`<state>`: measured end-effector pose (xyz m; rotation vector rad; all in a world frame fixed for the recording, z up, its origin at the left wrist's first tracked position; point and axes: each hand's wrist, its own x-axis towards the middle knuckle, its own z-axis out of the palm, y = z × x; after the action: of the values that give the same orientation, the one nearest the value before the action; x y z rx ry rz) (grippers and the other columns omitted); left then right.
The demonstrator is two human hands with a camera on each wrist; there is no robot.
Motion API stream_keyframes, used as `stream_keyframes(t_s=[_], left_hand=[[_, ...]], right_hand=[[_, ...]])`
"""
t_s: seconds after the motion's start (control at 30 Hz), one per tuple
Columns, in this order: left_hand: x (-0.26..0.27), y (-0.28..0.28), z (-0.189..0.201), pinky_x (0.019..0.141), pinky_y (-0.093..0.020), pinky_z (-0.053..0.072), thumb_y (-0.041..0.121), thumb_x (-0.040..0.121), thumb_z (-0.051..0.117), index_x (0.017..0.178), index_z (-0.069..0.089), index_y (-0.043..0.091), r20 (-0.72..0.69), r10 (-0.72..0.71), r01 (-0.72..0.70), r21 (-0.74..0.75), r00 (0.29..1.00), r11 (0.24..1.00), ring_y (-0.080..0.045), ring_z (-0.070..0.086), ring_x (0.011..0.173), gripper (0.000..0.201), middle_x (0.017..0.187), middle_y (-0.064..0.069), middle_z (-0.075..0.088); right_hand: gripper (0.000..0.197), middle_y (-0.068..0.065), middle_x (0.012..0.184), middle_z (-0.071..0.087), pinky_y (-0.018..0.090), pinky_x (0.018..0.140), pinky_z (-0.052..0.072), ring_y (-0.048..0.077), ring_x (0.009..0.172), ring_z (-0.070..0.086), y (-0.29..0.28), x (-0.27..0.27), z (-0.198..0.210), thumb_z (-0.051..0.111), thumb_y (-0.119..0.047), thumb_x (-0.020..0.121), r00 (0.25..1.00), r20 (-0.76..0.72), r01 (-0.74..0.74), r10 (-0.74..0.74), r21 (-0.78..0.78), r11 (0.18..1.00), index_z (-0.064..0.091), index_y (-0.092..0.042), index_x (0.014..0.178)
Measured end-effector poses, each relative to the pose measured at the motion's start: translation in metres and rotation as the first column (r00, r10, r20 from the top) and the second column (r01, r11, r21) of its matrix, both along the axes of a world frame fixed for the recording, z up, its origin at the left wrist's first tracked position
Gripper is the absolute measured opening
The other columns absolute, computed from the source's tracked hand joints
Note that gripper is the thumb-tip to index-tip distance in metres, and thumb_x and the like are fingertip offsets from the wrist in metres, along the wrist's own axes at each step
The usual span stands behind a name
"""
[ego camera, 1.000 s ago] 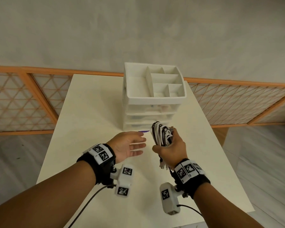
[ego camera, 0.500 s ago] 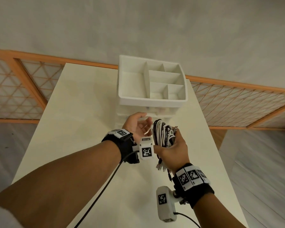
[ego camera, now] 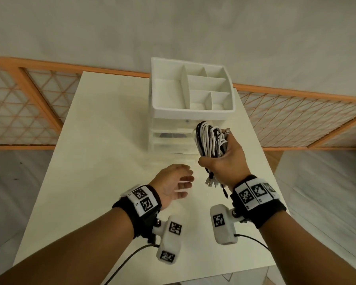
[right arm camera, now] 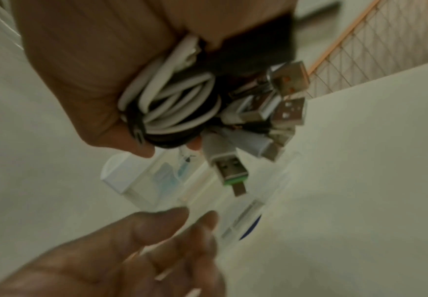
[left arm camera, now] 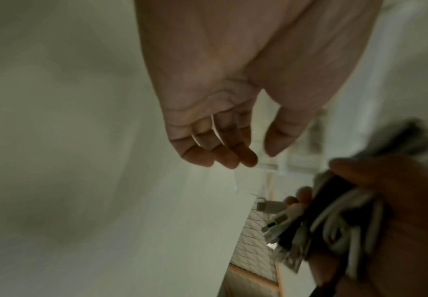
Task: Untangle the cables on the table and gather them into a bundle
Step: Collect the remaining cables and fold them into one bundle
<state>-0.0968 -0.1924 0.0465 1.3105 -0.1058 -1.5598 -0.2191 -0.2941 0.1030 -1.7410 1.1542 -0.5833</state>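
- Both hands over white table: my right hand grasps the cable bundle, raised before the drawer organizer.
- my left hand relaxed, empty, beside it; bare tabletop leftward to the edge.

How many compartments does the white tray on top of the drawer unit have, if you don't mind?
5 in the tray: one tall at the left, two along the back, two at the front right. All look empty.

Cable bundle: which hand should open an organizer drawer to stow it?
Left, probably. The left hand is open and holds nothing, just in front of the drawer organizer. The right hand grips the cable bundle.
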Motion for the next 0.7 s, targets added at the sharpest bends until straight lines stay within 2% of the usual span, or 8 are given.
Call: stream_keyframes(t_s=[0.03, 0.07, 0.13, 0.23, 0.33, 0.5, 0.6, 0.7], left_hand=[[0.005, 0.001, 0.008, 0.065, -0.030, 0.049, 0.014, 0.089, 0.068, 0.109, 0.064, 0.014, 0.218, -0.032, 0.039, -0.028, 0.975, 0.999, -0.019, 0.063, 0.081, 0.020, 0.097, -0.003, 0.070], [0.012, 0.001, 0.015, 0.066, -0.029, 0.050, 0.013, 0.090, 0.067, 0.111, 0.064, 0.016, 0.454, -0.031, 0.063, -0.055, 0.890, 0.996, -0.017, 0.063, 0.083, 0.022, 0.105, -0.001, 0.069], [0.030, -0.002, 0.025, 0.076, -0.030, 0.053, 0.015, 0.090, 0.066, 0.121, 0.061, 0.023, 0.784, -0.018, 0.128, -0.078, 0.621, 0.989, -0.017, 0.063, 0.091, 0.033, 0.122, 0.006, 0.062], [0.051, -0.006, 0.024, 0.105, -0.031, 0.042, 0.023, 0.094, 0.061, 0.147, 0.044, 0.021, 0.916, -0.301, 0.357, 0.198, 0.263, 0.913, -0.022, 0.053, 0.127, 0.055, 0.147, 0.002, 0.049], [0.054, -0.003, 0.011, 0.109, -0.034, 0.037, 0.023, 0.097, 0.055, 0.147, 0.044, 0.018, 0.885, -0.465, 0.411, 0.411, 0.035, 0.813, -0.025, 0.045, 0.136, 0.051, 0.148, -0.005, 0.047], [0.041, 0.004, 0.005, 0.105, -0.033, 0.043, 0.024, 0.097, 0.055, 0.133, 0.059, 0.018, 0.890, -0.454, 0.397, 0.406, 0.031, 0.823, -0.026, 0.054, 0.127, 0.037, 0.139, -0.005, 0.058], [0.039, 0.015, 0.004, 0.106, -0.035, 0.042, 0.028, 0.096, 0.056, 0.135, 0.056, 0.020, 0.869, -0.495, 0.431, 0.441, 0.016, 0.787, -0.026, 0.051, 0.129, 0.040, 0.140, -0.005, 0.055], [0.047, 0.022, 0.017, 0.095, -0.040, 0.051, 0.026, 0.091, 0.061, 0.113, 0.065, 0.019, 0.933, -0.348, 0.332, 0.299, 0.096, 0.895, -0.028, 0.062, 0.111, 0.023, 0.121, -0.006, 0.064]], right_hand=[[0.053, 0.003, 0.082, 0.070, 0.030, 0.046, 0.055, 0.021, 0.061, 0.066, 0.000, 0.001, 0.007, 0.079, 0.000, 0.064, 1.000, -0.005, -0.017, 0.017, -0.013, 1.000, 0.055, -0.021, 0.107], [0.054, 0.002, 0.082, 0.069, 0.028, 0.044, 0.054, 0.021, 0.060, 0.065, -0.001, 0.003, 0.013, 0.079, 0.001, 0.066, 0.999, -0.013, -0.033, 0.032, -0.022, 0.999, 0.054, -0.019, 0.109], [0.056, -0.002, 0.084, 0.068, 0.022, 0.043, 0.052, 0.018, 0.061, 0.065, -0.003, 0.010, 0.023, 0.080, 0.000, 0.067, 0.997, -0.038, -0.065, 0.063, -0.051, 0.997, 0.052, -0.019, 0.113], [0.066, -0.005, 0.091, 0.070, 0.025, 0.047, 0.057, 0.015, 0.070, 0.069, -0.005, 0.026, 0.030, 0.083, -0.012, 0.063, 0.983, -0.145, -0.134, 0.111, -0.158, 0.978, 0.051, -0.026, 0.119], [0.075, -0.002, 0.093, 0.069, 0.038, 0.047, 0.061, 0.023, 0.068, 0.070, -0.006, 0.043, 0.029, 0.083, -0.020, 0.058, 0.956, -0.248, -0.217, 0.159, -0.229, 0.949, 0.049, -0.032, 0.124], [0.083, -0.005, 0.097, 0.068, 0.037, 0.073, 0.060, 0.028, 0.085, 0.068, -0.018, 0.062, 0.025, 0.084, -0.028, 0.058, 0.840, -0.497, -0.421, 0.217, -0.347, 0.838, 0.044, -0.035, 0.130], [0.085, -0.003, 0.106, 0.071, 0.036, 0.078, 0.056, 0.030, 0.093, 0.067, -0.025, 0.070, 0.021, 0.086, -0.033, 0.060, 0.677, -0.692, -0.600, 0.250, -0.322, 0.732, 0.043, -0.036, 0.133], [0.083, -0.001, 0.107, 0.072, 0.035, 0.075, 0.055, 0.030, 0.091, 0.066, -0.029, 0.077, 0.009, 0.084, -0.032, 0.060, 0.494, -0.833, -0.725, 0.251, -0.235, 0.647, 0.043, -0.037, 0.132]])
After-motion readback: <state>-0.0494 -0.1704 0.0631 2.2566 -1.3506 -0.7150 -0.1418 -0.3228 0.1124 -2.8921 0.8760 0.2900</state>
